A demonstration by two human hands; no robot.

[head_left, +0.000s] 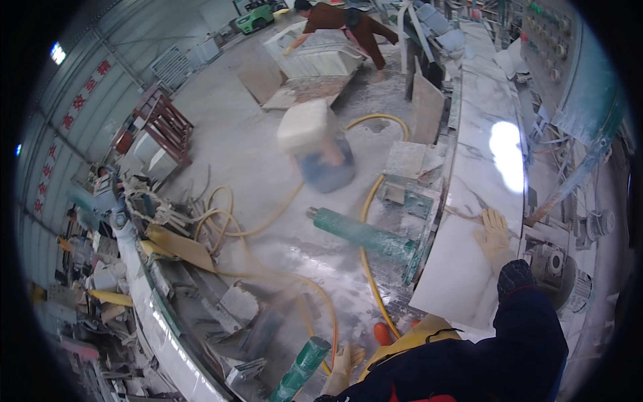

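My right hand point(493, 233), in a pale cream glove, lies flat with fingers stretched across a white, grey-veined stone slab point(445, 271). The hand is close to the seam where this slab meets a longer, glossy one point(477, 151) running away from me. Low in front of my yellow apron point(418, 338) hangs my left hand point(346, 360), also gloved, with its fingers apart and nothing in them. Beside it is the end of a green roller point(305, 365); whether they touch I cannot tell. Another green roller point(365, 233) juts out left of the slab.
Yellow hoses point(367, 261) snake over the dusty floor. A blurred, white-topped blue container point(318, 151) stands mid-floor. At the far side a person in brown point(348, 25) leans over a pale block point(315, 57). A motor point(573, 285) sits right of my arm; stone scraps point(238, 301) lie left.
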